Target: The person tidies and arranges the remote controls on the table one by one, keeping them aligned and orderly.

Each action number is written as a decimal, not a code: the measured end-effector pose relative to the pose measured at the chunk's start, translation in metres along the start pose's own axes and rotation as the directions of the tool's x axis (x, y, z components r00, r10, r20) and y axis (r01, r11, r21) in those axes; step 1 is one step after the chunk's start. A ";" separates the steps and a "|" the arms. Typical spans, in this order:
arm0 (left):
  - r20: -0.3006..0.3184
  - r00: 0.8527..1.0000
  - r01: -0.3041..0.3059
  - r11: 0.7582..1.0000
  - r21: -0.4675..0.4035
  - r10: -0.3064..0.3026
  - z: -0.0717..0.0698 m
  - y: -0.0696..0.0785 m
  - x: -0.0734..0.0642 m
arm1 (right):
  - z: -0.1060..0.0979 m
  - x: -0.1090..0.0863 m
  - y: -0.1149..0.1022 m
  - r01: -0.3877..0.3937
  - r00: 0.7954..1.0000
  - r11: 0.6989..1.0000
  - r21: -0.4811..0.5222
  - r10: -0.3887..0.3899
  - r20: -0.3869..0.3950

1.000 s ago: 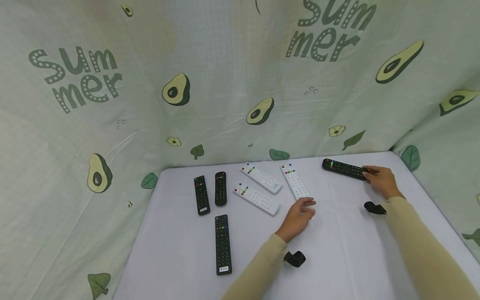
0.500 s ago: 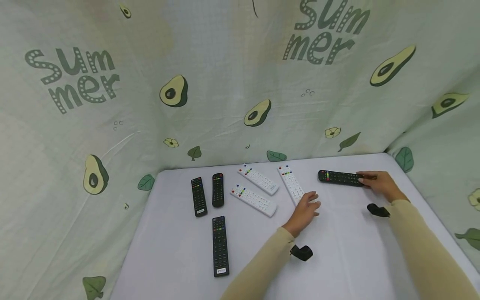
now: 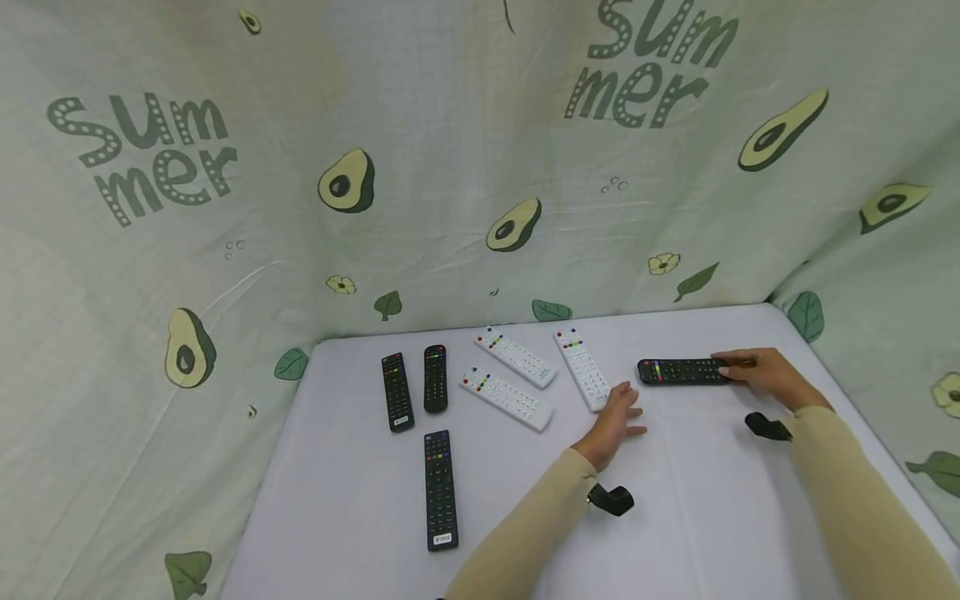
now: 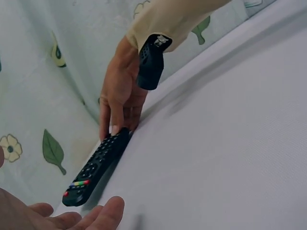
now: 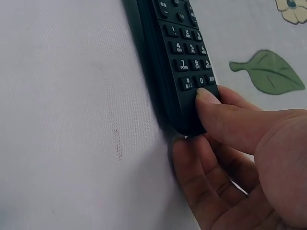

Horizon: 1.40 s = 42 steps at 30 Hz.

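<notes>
My right hand (image 3: 768,377) pinches the right end of a black remote control (image 3: 682,372), thumb on its keys and fingers beneath, as the right wrist view shows. The remote lies sideways, its coloured buttons toward my left hand. My left hand (image 3: 611,427) is held with fingers spread and holds nothing. It is beside the lower end of a white remote (image 3: 582,368); whether it touches that remote I cannot tell. In the left wrist view, the black remote's far end (image 4: 76,194) points toward my left fingers (image 4: 109,211), apart from them.
Two more white remotes, an upper one (image 3: 516,357) and a lower one (image 3: 507,398), lie slanted mid-table. Left of them are three black remotes: a left one (image 3: 397,392), a short one (image 3: 435,379) and a long one (image 3: 441,490). A printed cloth (image 3: 435,167) hangs behind the white table (image 3: 330,517).
My right hand has drawn the black remote toward me and turned it from slanted to nearly level. My left hand has shifted slightly right, and its fingers have spread.
</notes>
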<state>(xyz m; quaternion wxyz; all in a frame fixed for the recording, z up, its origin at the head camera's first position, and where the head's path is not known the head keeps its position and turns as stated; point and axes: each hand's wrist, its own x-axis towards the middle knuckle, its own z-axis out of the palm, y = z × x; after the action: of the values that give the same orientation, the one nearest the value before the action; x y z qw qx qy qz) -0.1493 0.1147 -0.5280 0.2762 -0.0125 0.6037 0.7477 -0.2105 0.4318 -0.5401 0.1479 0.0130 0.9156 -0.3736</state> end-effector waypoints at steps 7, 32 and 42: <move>-0.012 1.000 0.017 0.999 -0.046 -0.018 0.009 -0.004 0.005 | 0.001 -0.005 0.006 0.053 0.999 0.998 -0.018 -0.053 -0.008; 0.006 1.000 -0.028 0.997 0.074 0.028 -0.002 -0.010 -0.018 | 0.052 -0.064 -0.007 0.087 0.971 0.990 0.111 -0.059 -0.233; -0.076 0.978 -0.188 0.980 0.068 0.193 -0.037 0.003 -0.039 | 0.084 -0.082 -0.051 0.133 0.960 0.971 0.197 -0.077 -0.269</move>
<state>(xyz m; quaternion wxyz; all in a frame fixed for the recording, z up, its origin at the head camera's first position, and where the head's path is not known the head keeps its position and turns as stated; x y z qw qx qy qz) -0.1288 0.0648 -0.5216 0.1782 0.0230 0.6355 0.7509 -0.1167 0.3446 -0.5388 0.0043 0.0287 0.8810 -0.4722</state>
